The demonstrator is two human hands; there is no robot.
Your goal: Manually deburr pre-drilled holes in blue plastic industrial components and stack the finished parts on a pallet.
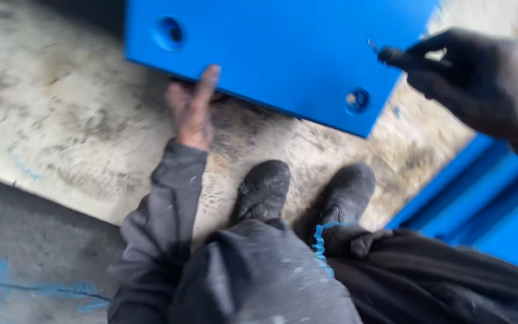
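Observation:
A big blue panel (283, 54) with round holes near two corners lies on a pale, dirty board. My left hand (192, 108) grips its near edge, thumb on top and fingers under it. Raised at the upper right, over the panel's right corner, my right hand (481, 78) pinches a small dark tool or bolt (391, 56); the picture is too blurred to say which. Between the hands, below the panel, stand my two dark shoes (307, 192).
The pale board (61, 120) is scuffed and marked with dark smears. A grey floor with blue paint stains (7, 282) lies at the lower left. More blue panels or beams (493, 204) lie at the right edge.

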